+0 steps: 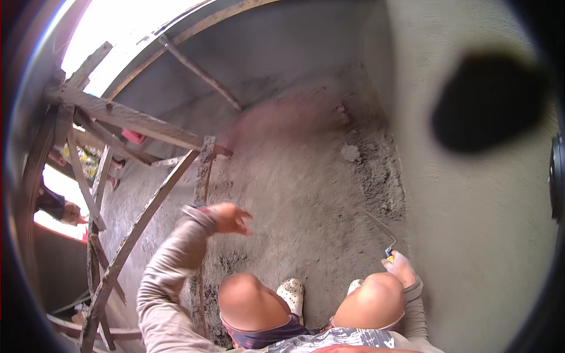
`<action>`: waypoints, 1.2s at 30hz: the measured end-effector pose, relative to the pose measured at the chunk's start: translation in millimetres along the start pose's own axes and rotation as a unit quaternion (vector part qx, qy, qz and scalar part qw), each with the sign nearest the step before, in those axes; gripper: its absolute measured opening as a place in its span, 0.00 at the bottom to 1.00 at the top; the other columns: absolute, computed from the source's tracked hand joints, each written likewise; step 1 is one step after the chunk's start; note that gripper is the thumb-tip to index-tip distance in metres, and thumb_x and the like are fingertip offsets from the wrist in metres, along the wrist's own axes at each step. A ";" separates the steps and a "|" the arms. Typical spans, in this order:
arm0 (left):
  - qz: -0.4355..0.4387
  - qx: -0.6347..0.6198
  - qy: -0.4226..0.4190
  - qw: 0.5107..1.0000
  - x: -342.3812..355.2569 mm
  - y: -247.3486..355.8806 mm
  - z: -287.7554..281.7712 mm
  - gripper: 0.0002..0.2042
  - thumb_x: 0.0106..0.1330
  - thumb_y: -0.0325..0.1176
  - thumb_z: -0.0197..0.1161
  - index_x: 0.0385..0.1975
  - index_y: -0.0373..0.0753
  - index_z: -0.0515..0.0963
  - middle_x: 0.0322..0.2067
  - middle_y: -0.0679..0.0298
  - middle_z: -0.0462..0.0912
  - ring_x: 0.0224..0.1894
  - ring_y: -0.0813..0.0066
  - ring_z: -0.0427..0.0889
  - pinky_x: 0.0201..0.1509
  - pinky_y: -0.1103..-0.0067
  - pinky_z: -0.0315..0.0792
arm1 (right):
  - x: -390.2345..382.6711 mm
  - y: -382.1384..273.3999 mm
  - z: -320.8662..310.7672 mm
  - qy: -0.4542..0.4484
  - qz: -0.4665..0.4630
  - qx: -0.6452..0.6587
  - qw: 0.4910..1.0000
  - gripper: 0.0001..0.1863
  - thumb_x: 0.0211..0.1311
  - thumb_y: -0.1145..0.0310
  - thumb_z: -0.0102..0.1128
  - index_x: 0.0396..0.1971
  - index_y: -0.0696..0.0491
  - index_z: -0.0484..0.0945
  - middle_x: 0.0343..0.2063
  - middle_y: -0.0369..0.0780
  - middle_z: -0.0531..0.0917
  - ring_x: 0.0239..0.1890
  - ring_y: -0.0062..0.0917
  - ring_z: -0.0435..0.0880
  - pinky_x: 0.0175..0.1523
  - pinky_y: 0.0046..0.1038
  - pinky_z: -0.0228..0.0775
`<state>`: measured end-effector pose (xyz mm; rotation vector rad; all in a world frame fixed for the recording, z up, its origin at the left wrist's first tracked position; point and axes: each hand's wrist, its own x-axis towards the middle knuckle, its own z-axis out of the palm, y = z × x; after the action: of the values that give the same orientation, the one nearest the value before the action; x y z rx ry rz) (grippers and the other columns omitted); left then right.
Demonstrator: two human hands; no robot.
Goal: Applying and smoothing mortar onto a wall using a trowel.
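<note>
The right grip (401, 269) hides part of the blue-and-yellow handle (388, 253) of a thin metal trowel (388, 231), whose blade outline is too faint to tell against the rough grey cement floor (294, 194). The bare right knee (374, 297) covers most of one white perforated clog (354, 285). A blurred black blot (491, 103) masks part of the pale plastered wall (471, 235). Grey wooden planks (138, 226) partly hide a yellow-patterned garment (90, 159) at the floor's left edge.

I saw that the left sleeve (168, 279) was long, greyish beige and wrinkled in many folds, and the right sleeve (416, 309) had a similar colour. The shirt front (347, 339) carried a grey and white print. The shorts (268, 335) were dark, with small reddish figures, and the clogs (291, 293) were whitish, with many small dark holes.
</note>
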<state>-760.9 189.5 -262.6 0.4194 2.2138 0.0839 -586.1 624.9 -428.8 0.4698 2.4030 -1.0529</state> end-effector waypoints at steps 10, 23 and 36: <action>-0.264 -0.201 0.297 0.895 13.0 -95.9 86.6 0.20 0.52 0.45 0.60 0.40 0.36 0.74 0.36 0.56 0.78 0.38 0.68 0.77 0.42 0.75 0.70 | 22.5 50.6 44.7 0.070 0.058 0.166 0.982 0.22 0.49 0.60 0.56 0.39 0.62 0.68 0.37 0.54 0.74 0.41 0.42 0.73 0.43 0.34 0.65; -0.400 0.004 0.562 0.725 40.0 -144.1 147.2 0.28 0.57 0.54 0.48 0.47 0.36 0.68 0.41 0.50 0.71 0.47 0.55 0.67 0.51 0.66 0.60 | 38.7 82.0 39.9 0.169 0.124 0.290 0.934 0.14 0.56 0.60 0.50 0.29 0.57 0.64 0.13 0.39 0.72 0.14 0.27 0.73 0.19 0.30 0.64; -0.488 0.064 0.544 0.680 42.1 -163.9 153.0 0.31 0.56 0.60 0.43 0.51 0.40 0.65 0.46 0.53 0.68 0.51 0.57 0.63 0.53 0.65 0.59 | 79.6 37.0 -0.3 0.151 0.128 0.347 0.917 0.15 0.58 0.58 0.47 0.33 0.56 0.64 0.12 0.31 0.66 0.08 0.13 0.64 0.09 0.19 0.57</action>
<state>-711.1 36.0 -423.9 -1.1071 3.2909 -0.5422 -634.4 658.6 -493.9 1.2276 2.0524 -1.8020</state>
